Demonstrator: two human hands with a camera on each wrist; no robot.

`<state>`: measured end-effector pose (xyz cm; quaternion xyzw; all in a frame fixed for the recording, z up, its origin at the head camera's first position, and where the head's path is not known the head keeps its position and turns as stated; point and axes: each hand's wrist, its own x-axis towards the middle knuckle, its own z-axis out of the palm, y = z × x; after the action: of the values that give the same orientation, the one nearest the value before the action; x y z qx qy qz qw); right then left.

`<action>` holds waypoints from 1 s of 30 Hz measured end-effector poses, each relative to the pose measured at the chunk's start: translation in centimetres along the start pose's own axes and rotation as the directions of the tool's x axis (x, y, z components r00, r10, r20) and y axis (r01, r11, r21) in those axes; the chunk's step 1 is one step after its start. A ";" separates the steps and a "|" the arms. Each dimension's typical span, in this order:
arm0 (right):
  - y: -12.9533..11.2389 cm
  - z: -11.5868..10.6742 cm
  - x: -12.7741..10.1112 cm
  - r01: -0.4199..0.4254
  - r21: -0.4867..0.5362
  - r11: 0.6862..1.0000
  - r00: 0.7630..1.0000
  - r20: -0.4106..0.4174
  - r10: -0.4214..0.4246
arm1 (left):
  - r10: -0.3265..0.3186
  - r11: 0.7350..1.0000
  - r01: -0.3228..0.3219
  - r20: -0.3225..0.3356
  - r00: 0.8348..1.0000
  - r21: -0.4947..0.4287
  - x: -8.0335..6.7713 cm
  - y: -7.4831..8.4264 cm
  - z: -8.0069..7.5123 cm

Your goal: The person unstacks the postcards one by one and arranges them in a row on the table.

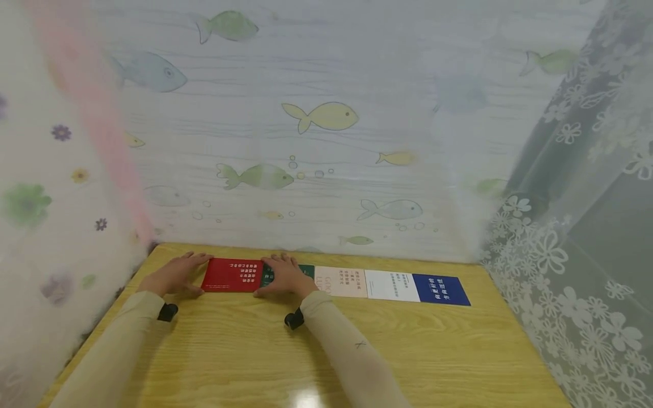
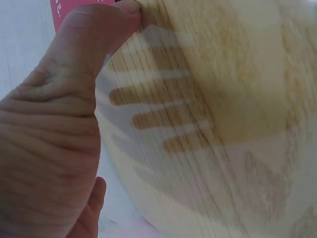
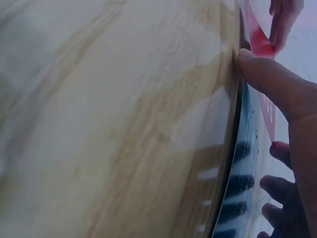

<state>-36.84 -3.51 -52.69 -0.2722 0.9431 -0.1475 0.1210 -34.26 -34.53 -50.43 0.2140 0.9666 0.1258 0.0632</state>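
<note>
A red card [image 1: 229, 276] with white printed characters lies at the left end of a row on the wooden table [image 1: 245, 351]. My left hand [image 1: 176, 276] holds its left side, thumb at the near corner and a finger at the far one. My right hand [image 1: 287, 276] holds the right side the same way, reaching over a dark green card [image 1: 308, 270] and hiding much of it. In the left wrist view the thumb [image 2: 81, 44] touches the red card's edge. The right wrist view shows the right thumb [image 3: 272, 82] and a fingertip at the red card's corners.
Right of the green card, a pale pink card [image 1: 352, 282], a white card [image 1: 391, 285] and a blue card [image 1: 441, 289] continue the row. Behind the table hangs a fish-printed curtain [image 1: 326, 187]. Lace with white flowers [image 1: 576, 300] borders the right side.
</note>
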 end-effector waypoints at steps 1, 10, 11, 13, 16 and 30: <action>-0.1 -0.1 0.0 -0.003 -0.001 1.000 1.000 0.004 0.003 | -0.002 1.000 0.002 0.004 1.000 0.002 0.0 0.0 -0.1; -0.7 -0.1 0.1 -0.004 -0.005 1.000 1.000 0.012 0.004 | -0.016 1.000 0.016 0.038 0.999 0.005 -0.2 -0.2 -0.5; -0.8 -0.1 0.2 -0.002 -0.007 1.000 1.000 0.013 0.002 | -0.024 1.000 0.024 0.046 0.999 0.002 -0.2 -0.2 -0.5; -0.8 0.0 0.2 0.000 -0.008 1.000 1.000 0.014 0.000 | -0.035 0.999 0.035 0.061 0.998 0.000 -0.3 -0.2 -0.5; -0.8 0.1 0.3 -0.003 -0.021 1.000 1.000 0.014 0.003 | -0.055 0.998 0.056 0.085 0.995 -0.007 -0.2 -0.2 -0.6; -0.7 -0.1 0.5 -0.014 -0.065 0.998 1.000 0.026 0.016 | -0.063 0.998 0.067 0.129 0.990 -0.022 0.2 0.1 -1.0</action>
<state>-36.95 -4.28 -52.40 -0.2708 0.9477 -0.1126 0.1258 -34.59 -34.58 -49.46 0.1891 0.9653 0.1226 0.1319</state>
